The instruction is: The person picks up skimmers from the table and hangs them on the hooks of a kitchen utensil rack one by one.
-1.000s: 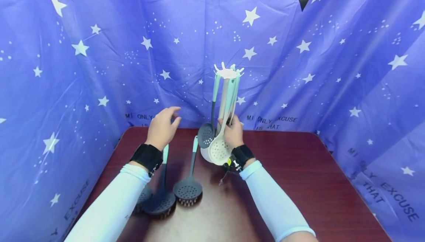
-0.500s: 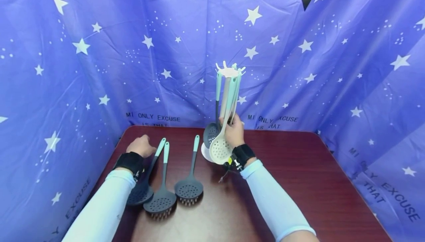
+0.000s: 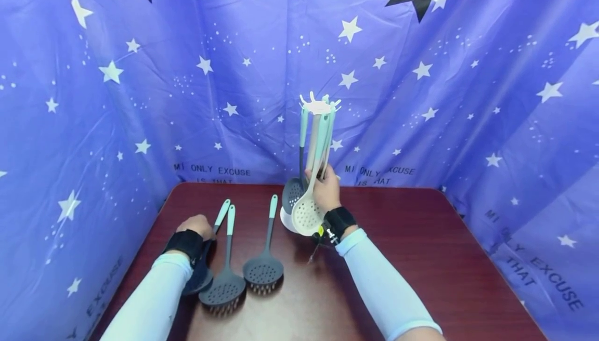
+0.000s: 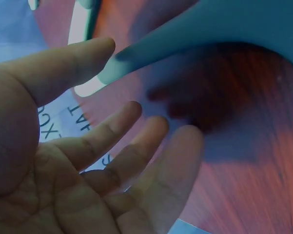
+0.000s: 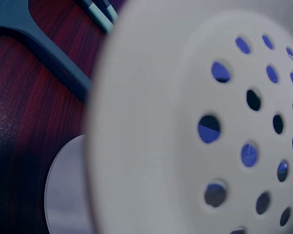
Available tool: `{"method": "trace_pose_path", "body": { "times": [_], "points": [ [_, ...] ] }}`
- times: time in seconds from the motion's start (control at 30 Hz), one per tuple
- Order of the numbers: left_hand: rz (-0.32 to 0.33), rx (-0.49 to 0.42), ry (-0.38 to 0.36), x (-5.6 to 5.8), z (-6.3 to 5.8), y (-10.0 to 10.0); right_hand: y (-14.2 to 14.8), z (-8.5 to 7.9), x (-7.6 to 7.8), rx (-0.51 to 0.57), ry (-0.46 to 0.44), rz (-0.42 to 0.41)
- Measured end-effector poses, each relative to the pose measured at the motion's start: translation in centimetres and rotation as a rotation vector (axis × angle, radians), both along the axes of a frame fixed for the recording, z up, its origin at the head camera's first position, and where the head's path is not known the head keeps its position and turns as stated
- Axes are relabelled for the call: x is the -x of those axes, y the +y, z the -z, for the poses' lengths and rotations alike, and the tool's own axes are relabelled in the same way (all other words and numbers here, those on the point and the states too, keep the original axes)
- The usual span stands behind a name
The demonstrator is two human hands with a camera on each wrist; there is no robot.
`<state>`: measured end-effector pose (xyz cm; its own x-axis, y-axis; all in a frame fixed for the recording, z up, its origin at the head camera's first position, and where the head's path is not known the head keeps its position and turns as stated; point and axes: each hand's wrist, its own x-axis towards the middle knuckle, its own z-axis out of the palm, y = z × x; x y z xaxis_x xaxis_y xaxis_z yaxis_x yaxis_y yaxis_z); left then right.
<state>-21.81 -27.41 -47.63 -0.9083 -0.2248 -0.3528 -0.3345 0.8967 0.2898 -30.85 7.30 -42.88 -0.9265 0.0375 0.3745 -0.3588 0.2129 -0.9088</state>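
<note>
In the head view my left hand is low over the leftmost dark skimmer, beside its mint-tipped handle. The left wrist view shows that hand with fingers spread and relaxed, and the thumb overlapping the skimmer's handle. At the table's back, my right hand grips the post of a white utensil rack. From its hooks hang a dark skimmer, a cream skimmer and another mint handle. The cream skimmer fills most of the right wrist view and hides the right hand there.
Two more dark skimmers lie on the reddish-brown table, a middle skimmer close to the leftmost one and another skimmer further right. The rack's round base stands behind them. A blue starry curtain surrounds the table.
My left hand has come down and left from above the middle skimmer's handle to the leftmost skimmer, then slightly nearer. My right hand keeps its grip on the rack's post.
</note>
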Motion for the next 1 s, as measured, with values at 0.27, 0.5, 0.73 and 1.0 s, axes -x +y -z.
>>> {"method": "trace_pose_path", "body": {
  "times": [0.27, 0.5, 0.73, 1.0],
  "points": [
    [-0.007, 0.0, 0.007, -0.7, 0.8, 0.3, -0.1, 0.0, -0.2, 0.017, -0.01, -0.011],
    [0.008, 0.025, 0.03, -0.7, 1.0, 0.3, 0.0, 0.1, -0.1, 0.026, 0.009, -0.02],
    [-0.024, -0.018, 0.009, -0.8, 0.3, 0.2, 0.0, 0.2, 0.1, 0.021, 0.025, -0.024],
    [0.024, -0.009, 0.136, -1.3, -1.5, -0.9, -0.1, 0.2, 0.0, 0.016, 0.025, -0.009]
  ]
}}
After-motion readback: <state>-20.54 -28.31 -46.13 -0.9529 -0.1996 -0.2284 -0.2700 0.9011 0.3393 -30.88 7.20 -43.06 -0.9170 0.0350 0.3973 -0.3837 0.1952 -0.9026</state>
